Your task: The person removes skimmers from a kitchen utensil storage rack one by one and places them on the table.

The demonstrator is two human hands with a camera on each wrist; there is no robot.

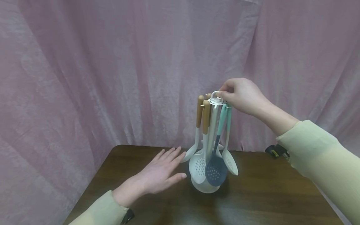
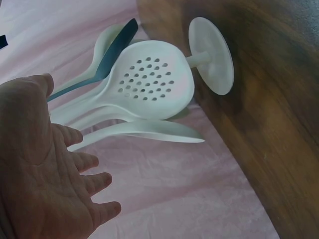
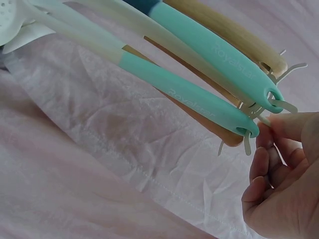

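right hand (image 1: 243,97) pinches the white ring handle (image 1: 216,93) atop the white plastic utensil carousel (image 1: 212,137). left hand (image 1: 157,173), fingers straight and holding nothing, hovers just beside the hanging white perforated skimmer (image 1: 197,167). all utensils, including the dark blue slotted spoon (image 1: 216,170), still hang; none is removed. the stand sits near the far edge of the dark wooden table (image 1: 267,193), with open room toward the near edge.

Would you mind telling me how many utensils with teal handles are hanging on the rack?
2. Both hang side by side on the rack's right side, just under the right hand: a dark blue slotted spoon and a white slotted spoon. The pole might hide another behind it.
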